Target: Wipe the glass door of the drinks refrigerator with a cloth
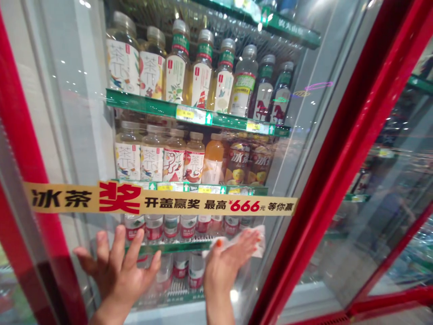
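My left hand (118, 266) lies flat with spread fingers on the lower glass of a drinks cooler door (67, 113). My right hand (230, 259) presses a white cloth (259, 241) flat against the same glass, a little to the right and level with the left hand. Its fingers are stretched out together over the cloth. Both hands sit just below a yellow sticker strip (162, 203) with red and black print that runs across the door.
Behind the glass, green shelves (189, 115) hold rows of tea and water bottles (203, 76). Red door frames stand at the left (20, 149) and right (345, 153). A second glass door (389, 194) is at the right.
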`<state>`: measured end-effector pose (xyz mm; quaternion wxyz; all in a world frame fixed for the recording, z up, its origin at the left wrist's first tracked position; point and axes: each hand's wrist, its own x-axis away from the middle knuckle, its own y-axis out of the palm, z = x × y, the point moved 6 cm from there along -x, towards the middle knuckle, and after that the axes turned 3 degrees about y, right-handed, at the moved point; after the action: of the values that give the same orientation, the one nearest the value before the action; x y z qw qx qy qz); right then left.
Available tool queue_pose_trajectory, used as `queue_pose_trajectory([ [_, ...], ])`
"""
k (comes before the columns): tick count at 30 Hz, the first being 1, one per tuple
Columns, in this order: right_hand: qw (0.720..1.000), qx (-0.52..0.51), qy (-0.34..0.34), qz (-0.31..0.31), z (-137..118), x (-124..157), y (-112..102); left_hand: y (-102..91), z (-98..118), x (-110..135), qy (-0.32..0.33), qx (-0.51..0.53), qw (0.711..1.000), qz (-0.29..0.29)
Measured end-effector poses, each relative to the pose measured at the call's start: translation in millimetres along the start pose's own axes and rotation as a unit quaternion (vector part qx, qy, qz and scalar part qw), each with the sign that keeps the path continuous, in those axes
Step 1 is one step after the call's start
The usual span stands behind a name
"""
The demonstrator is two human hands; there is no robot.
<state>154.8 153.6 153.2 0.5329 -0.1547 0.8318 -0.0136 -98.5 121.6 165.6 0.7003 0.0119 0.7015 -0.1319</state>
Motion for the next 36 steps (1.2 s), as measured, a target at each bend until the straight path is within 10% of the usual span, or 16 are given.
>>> queue_pose_trajectory([
  [3, 0.969, 0.009, -0.240, -0.055, -69.5, 53.9, 13.6, -0.7, -0.3, 1.0, -0.010, 0.013, 1.000, 0.001],
  [5, 0.948, 0.008, -0.315, -0.052, -65.3, 70.8, 13.1, -0.7, -0.8, 1.7, -0.012, 0.014, 1.000, 0.000],
  [11, 0.999, 0.017, 0.045, -0.004, 88.6, -5.1, -4.7, 1.4, -2.1, 1.1, 0.008, 0.010, 1.000, -0.004],
  [15, 0.997, 0.017, 0.076, 0.005, 52.2, 10.5, 2.3, -1.8, -0.2, -3.6, 0.033, -0.007, 0.999, 0.007],
  [20, 0.971, -0.023, -0.230, -0.056, -41.4, 87.8, 17.6, -2.8, 1.6, -5.6, 0.051, -0.017, 0.999, 0.001],
  [23, 0.976, 0.001, -0.213, -0.050, 5.9, 72.0, 11.1, -2.8, 1.5, -4.3, 0.014, 0.000, 1.000, 0.009],
  [28, 0.996, -0.012, 0.083, 0.013, 89.0, 8.3, -0.4, -1.6, 4.0, -3.4, -0.005, 0.010, 1.000, 0.000],
  [31, 0.997, -0.025, 0.072, -0.008, 39.7, 32.3, 8.6, -2.8, 3.3, -4.9, 0.013, 0.002, 1.000, 0.001],
  [36, 0.957, -0.070, -0.267, -0.086, -49.0, 111.7, 19.6, -4.3, 4.0, -6.4, 0.043, -0.010, 0.999, 0.009],
])
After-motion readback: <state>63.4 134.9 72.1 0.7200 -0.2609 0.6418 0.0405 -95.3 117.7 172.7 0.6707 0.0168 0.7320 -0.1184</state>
